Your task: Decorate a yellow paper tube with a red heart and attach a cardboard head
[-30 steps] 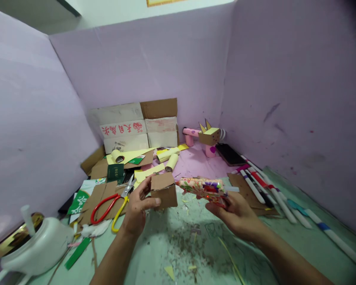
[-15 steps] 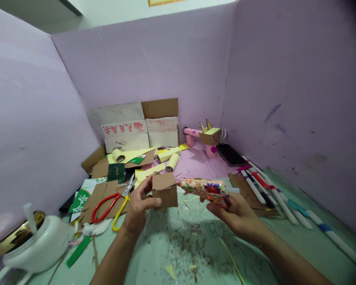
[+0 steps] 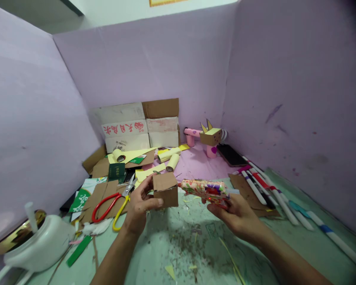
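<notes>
Between the thumb and fingers of my left hand [image 3: 140, 206] is a small brown cardboard box [image 3: 166, 190]. My right hand [image 3: 235, 213] is wrapped round a hot glue gun [image 3: 206, 189] with a colourful patterned body. A pale glue stick [image 3: 233, 191] pokes out of its rear end. Its red nozzle points left and is right by the box's right edge; I cannot tell whether they touch. Left of my left hand, scissors [image 3: 114, 205] with a red and a yellow handle lie with blades apart on cardboard.
Yellow paper rolls [image 3: 172, 162] and scraps lie behind the box. A pink tube animal with a cardboard head [image 3: 210, 136] stands at the back, beside a black phone [image 3: 231, 154]. Several markers [image 3: 273, 194] line the right side. A white pot [image 3: 40, 243] sits front left.
Both hands keep almost the same place. The glue gun has tilted very slightly, and the whole view has shifted a little.
</notes>
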A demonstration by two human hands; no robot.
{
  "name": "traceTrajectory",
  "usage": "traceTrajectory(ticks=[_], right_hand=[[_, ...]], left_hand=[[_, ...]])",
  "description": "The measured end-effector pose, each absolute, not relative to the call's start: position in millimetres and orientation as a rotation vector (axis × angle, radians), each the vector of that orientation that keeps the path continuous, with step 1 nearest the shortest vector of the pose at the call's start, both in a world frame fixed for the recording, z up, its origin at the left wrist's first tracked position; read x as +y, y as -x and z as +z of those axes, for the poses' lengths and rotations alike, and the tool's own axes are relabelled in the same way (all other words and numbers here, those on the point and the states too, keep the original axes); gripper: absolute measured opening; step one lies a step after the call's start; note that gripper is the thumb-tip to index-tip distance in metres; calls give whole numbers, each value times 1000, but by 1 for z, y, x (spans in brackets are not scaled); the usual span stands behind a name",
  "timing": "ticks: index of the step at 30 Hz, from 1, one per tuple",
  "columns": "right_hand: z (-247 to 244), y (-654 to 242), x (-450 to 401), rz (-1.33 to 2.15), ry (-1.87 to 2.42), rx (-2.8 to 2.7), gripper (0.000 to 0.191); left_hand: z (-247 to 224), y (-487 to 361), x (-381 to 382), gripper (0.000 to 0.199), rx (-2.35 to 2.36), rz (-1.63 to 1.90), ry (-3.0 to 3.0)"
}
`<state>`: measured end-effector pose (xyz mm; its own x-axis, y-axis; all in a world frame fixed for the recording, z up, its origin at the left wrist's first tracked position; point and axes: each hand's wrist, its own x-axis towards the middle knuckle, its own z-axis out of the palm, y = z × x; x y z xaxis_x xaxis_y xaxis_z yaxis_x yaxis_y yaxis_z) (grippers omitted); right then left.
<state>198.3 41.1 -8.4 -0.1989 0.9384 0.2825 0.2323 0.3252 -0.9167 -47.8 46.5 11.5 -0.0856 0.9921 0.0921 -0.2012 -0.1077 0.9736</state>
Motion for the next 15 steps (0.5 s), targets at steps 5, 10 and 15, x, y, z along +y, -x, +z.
traceTrajectory(ticks=[5, 10, 15], right_hand=[[-15, -201, 43, 980, 1076, -1654, 17], [-17, -201, 44, 986, 1071, -1680, 17], [-11, -200, 43, 979, 1081, -1661, 18]], left_hand=[[13, 47, 45, 73, 1073, 1427, -1077], [13, 47, 46, 72, 1075, 1440, -1069], [14, 48, 46, 72, 1068, 1439, -1075]])
